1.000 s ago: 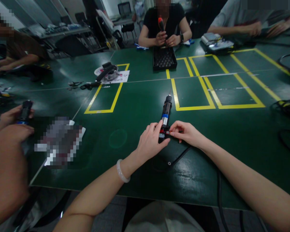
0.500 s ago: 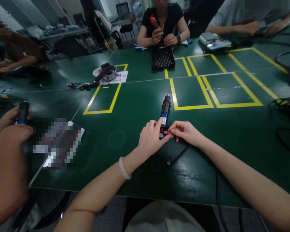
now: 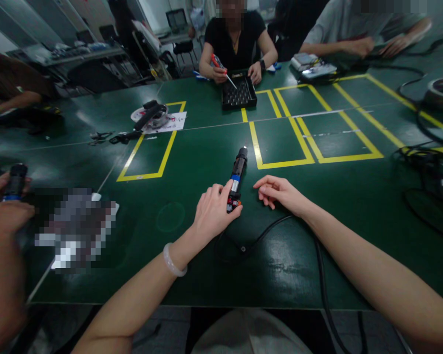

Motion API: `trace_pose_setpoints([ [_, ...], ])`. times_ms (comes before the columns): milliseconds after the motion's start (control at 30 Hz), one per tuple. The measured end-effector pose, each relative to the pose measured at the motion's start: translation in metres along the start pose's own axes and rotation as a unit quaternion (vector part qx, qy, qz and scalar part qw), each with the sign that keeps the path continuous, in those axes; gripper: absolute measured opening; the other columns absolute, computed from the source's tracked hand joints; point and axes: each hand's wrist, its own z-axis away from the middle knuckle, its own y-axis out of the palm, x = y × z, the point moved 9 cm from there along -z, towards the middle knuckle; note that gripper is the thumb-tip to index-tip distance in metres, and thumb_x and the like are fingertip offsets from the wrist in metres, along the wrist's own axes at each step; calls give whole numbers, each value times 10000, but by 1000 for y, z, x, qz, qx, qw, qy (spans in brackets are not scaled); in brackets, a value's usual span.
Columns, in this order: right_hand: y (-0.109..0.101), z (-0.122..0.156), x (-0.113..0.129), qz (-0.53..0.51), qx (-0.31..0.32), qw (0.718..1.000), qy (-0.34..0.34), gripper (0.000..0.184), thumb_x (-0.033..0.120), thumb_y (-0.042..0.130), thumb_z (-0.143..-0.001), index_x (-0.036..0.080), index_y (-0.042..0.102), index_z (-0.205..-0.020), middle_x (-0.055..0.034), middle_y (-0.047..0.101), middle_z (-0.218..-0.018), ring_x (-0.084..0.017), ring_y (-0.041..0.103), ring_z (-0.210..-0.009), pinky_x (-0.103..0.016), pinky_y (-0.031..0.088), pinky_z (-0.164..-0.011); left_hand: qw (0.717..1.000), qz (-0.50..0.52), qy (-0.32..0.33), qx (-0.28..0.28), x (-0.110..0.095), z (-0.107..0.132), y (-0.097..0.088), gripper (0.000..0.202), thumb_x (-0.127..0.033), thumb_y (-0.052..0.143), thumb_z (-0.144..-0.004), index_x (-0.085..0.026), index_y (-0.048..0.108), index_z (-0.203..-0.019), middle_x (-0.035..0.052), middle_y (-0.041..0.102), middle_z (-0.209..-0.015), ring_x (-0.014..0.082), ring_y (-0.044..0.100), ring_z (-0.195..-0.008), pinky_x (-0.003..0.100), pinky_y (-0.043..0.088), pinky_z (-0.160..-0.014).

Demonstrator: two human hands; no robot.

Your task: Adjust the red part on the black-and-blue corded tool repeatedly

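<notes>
My left hand (image 3: 213,209) is closed around the rear of an electric screwdriver (image 3: 237,169), which has a black front, a blue band and a silver section. At its rear end, red and orange small parts (image 3: 235,202) show between my thumb and fingers. The tool points away from me over the green table. To its right, my right hand (image 3: 275,191) is apart from it, with loosely bent fingers and nothing visible in them. A black cable (image 3: 269,228) curves across the table below both hands.
Across the table a person holds a red-handled screwdriver (image 3: 219,63) over a black tray (image 3: 239,105). A tape roll (image 3: 151,116) lies on white paper. At left, another person's hands hold a similar tool (image 3: 15,181). Coiled cables (image 3: 424,167) lie at right.
My right hand has let go of the orange part and drawn back to the right. My left hand keeps its hold. The person opposite has lowered the red-handled screwdriver towards the tray.
</notes>
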Motion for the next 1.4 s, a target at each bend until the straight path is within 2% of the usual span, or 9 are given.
trace_pose_setpoints([
  [100,-2,0,-3,-15,7,1000,11,285,384,681,-846,149,623,-997,1,615,-713,-93,558,-545,-189,438,-416,1000,-18,-21,8,22,2,-1,699,-540,500,-910,-198,354,-1502,122,547,-1159,270,549,-998,367,447,-828],
  [200,-4,-1,-6,-25,6,1000,17,275,380,676,-853,147,624,-990,-1,618,-719,-92,558,-548,-190,444,-418,997,-45,-59,21,58,3,-3,689,-569,454,-925,-214,352,-1507,132,545,-1182,285,560,-994,380,457,-818],
  [433,0,-3,-7,-6,6,1000,13,252,368,663,-862,142,621,-965,-3,615,-718,-87,558,-546,-184,441,-419,975,-113,-190,41,174,-1,-12,704,-628,400,-924,-205,375,-1487,178,542,-1194,350,563,-1078,415,465,-846],
  [633,-1,-2,-7,-6,4,1000,10,273,381,672,-852,139,624,-970,-1,610,-719,-87,565,-562,-181,453,-429,941,-128,-302,76,281,-7,-19,712,-665,379,-927,-176,388,-1445,162,510,-1231,327,542,-1091,391,453,-840],
  [767,0,-2,-7,-4,5,1000,13,270,382,668,-857,140,622,-969,-3,610,-723,-90,572,-570,-186,468,-440,922,-129,-354,92,329,-11,-26,651,-580,438,-945,-120,411,-1405,148,520,-1204,280,520,-1053,345,430,-839],
  [867,1,-2,-7,-5,5,1000,15,261,378,661,-866,141,619,-967,-6,608,-728,-90,572,-571,-186,470,-440,914,-126,-372,96,346,-12,-29,589,-506,469,-955,-83,432,-1363,130,541,-1125,249,505,-1008,314,414,-827],
  [967,1,-3,-7,-3,6,1000,17,255,378,665,-865,147,621,-963,-5,610,-724,-92,568,-568,-190,475,-440,911,-124,-383,91,350,-12,-29,574,-484,475,-955,-71,421,-1351,131,526,-1140,256,488,-1022,322,407,-830],
  [1200,3,-2,-8,18,2,1000,17,250,374,660,-867,144,626,-961,-4,613,-721,-92,569,-577,-193,463,-451,915,-139,-378,31,336,-9,-24,703,-511,481,-938,-7,314,-1399,218,431,-1350,329,442,-1156,407,411,-890],
  [1400,4,-3,-8,29,-3,999,17,241,372,656,-866,148,631,-951,-5,614,-713,-94,568,-571,-193,458,-446,912,-138,-385,-6,330,-5,-28,598,-447,274,-1009,56,429,-1293,234,490,-1286,320,485,-1119,437,420,-884],
])
